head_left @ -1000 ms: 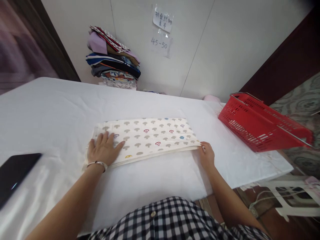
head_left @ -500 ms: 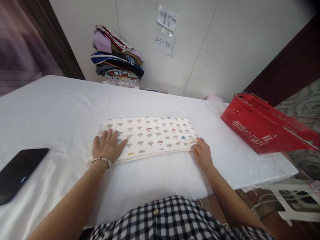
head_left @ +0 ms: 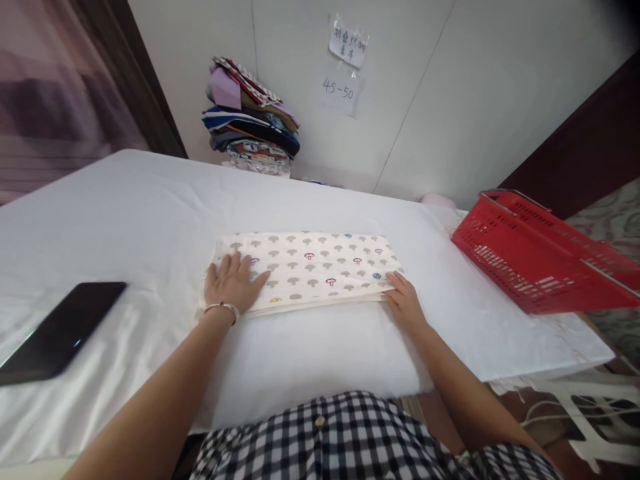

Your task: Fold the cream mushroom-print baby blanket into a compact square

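Observation:
A cream cloth (head_left: 320,267) printed with grey, red and blue mushrooms lies folded into a long flat strip in front of me. My left hand (head_left: 233,283) rests palm down on its left end, fingers spread, a bracelet at the wrist. At the near right corner, my right hand (head_left: 404,303) has its fingers over the edge and its thumb by the layers, gripping the corner. Several layers show along the near edge. Part of the left end is hidden under my left hand.
A white-covered table (head_left: 310,353) carries everything. A black phone (head_left: 65,330) lies at left, and a red plastic basket (head_left: 540,257) stands at right. Folded fabrics (head_left: 255,120) are stacked against the back wall, beside paper signs (head_left: 345,63) taped up.
The view has shifted slightly, so things sit further right. My right fingers have moved a little on the cloth's corner; the left hand stays flat on it.

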### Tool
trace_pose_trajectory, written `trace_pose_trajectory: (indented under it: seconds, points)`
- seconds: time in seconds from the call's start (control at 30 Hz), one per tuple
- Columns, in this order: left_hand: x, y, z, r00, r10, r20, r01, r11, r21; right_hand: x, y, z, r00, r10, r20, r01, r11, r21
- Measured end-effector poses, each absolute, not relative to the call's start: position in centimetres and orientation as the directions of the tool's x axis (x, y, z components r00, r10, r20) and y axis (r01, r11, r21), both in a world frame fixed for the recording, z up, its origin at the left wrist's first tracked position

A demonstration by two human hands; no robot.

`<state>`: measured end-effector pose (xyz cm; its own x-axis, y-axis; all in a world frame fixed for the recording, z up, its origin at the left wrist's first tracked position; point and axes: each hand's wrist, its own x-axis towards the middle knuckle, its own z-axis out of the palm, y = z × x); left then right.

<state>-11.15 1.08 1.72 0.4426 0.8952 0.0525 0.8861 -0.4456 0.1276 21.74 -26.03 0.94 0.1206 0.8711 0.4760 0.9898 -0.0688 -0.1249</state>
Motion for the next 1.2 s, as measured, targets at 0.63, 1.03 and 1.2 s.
trace_pose_trajectory:
  seconds: [0.63, 1.03, 1.2]
  points:
    - [-11.0, 0.5, 2.2, 0.435, 0.9, 0.031, 0.893, -0.435, 0.118, 16.6, -21.1, 1.1, -0.037, 0.901, 0.432, 0.999, 0.029, 0.025]
    - [-11.0, 0.6, 1.8, 0.436, 0.899, 0.042, 0.889, -0.437, 0.139, 15.0, -20.7, 1.0, -0.049, 0.916, 0.399, 0.996, 0.077, -0.054]
    - [-11.1, 0.4, 1.9, 0.437, 0.899, 0.038, 0.885, -0.437, 0.164, 12.7, -19.0, 1.5, -0.061, 0.92, 0.387, 0.99, 0.104, -0.093]
